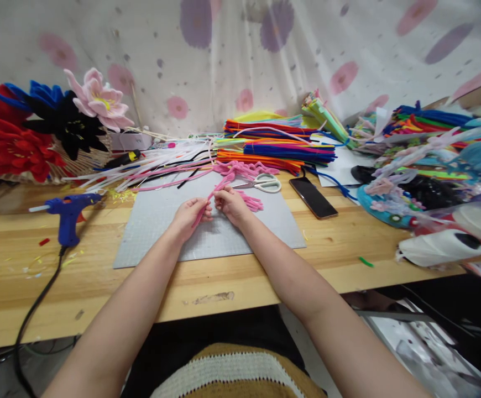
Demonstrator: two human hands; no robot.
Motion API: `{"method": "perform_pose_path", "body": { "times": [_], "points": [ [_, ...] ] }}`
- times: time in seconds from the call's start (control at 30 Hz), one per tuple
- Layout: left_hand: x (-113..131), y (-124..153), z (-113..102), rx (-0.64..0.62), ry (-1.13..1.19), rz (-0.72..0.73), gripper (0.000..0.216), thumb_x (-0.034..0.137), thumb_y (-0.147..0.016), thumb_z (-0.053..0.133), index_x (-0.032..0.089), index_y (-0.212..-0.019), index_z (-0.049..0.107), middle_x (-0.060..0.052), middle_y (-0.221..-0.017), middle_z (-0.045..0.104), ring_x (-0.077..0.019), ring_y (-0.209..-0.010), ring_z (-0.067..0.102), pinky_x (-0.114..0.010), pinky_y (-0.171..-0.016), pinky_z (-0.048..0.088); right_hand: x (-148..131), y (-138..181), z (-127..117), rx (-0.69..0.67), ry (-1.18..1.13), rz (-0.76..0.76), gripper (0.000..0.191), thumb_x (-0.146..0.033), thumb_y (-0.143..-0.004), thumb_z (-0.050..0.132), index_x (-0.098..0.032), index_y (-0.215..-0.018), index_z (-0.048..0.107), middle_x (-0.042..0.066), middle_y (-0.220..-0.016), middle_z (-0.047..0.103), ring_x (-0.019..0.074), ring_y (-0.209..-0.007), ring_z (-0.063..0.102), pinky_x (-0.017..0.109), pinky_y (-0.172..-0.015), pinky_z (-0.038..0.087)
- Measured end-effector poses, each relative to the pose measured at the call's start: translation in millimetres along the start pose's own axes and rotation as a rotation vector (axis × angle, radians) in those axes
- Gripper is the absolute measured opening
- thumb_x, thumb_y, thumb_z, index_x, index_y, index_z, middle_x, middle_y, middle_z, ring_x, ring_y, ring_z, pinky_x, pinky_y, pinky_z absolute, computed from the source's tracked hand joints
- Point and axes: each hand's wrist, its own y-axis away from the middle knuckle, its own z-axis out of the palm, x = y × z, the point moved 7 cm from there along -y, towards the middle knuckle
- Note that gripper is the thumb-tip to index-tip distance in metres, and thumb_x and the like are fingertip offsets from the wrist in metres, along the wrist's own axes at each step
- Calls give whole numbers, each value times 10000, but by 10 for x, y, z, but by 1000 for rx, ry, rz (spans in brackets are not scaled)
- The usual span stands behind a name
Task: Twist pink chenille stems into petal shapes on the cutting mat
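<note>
Both my hands meet over a grey cutting mat [149, 232] on the wooden table. My left hand [191, 213] is closed around the lower end of a pink pipe cleaner [219, 185]. My right hand [231, 203] pinches the same pink pipe cleaner a little higher, where it runs up and back toward a small heap of bent pink pipe cleaners [244, 168]. More curled pink pieces [252, 202] lie just right of my right hand. White-handled scissors [265, 183] rest on the mat behind my hands.
A blue glue gun [68, 213] with a black cord lies at the left. A black phone [313, 198] lies right of the mat. Stacked coloured pipe cleaners [277, 146] fill the back, made flowers [58, 121] stand at far left, and craft clutter and a white roll [439, 249] sit at the right.
</note>
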Motion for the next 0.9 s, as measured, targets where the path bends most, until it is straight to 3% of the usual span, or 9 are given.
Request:
{"method": "perform_pose_path", "body": {
  "times": [0.23,0.4,0.57,0.67,0.8,0.9],
  "points": [
    [3,11,9,-1,17,-20,99,116,-771,533,88,-684,572,-16,-533,579,-71,-419,522,-207,-460,486,-28,30,34,-69,-69,-11,173,-193,-533,567,-189,-639,430,-71,-530,440,64,-504,407,197,-474,302],
    [9,8,4,-3,52,-25,101,121,-764,545,89,-671,572,-14,-534,572,-66,-416,516,-196,-451,480,-28,43,64,-130,-24,1,206,-256,-561,609,-191,-646,434,-63,-553,452,67,-530,415,195,-490,315],
    [-22,-14,16,-40,24,-17,116,145,-781,536,87,-691,580,-16,-546,582,-68,-417,522,-210,-466,492,-40,17,-3,-14,-21,-36,285,-312,-551,688,-182,-619,443,-58,-543,459,61,-511,403,196,-473,297],
    [-54,-15,70,-124,-15,-14,104,172,-760,583,92,-693,583,-19,-570,593,-77,-439,542,-217,-477,495,16,14,-13,18,-154,53,236,-296,-566,663,-182,-609,461,-45,-535,460,72,-507,396,210,-468,311],
    [-81,-11,104,-193,-27,-38,118,183,-759,595,95,-681,582,-16,-556,581,-78,-441,541,-214,-472,496,37,44,52,-62,-218,135,177,-345,-634,603,-180,-664,545,-19,-620,520,87,-554,429,224,-501,360],
    [-65,-14,44,-140,29,-73,114,163,-791,553,99,-700,578,-5,-545,568,-63,-438,527,-189,-469,497,-19,71,98,-175,-48,74,214,-337,-635,633,-192,-790,613,-12,-734,569,85,-618,466,208,-526,363]
  ]
}}
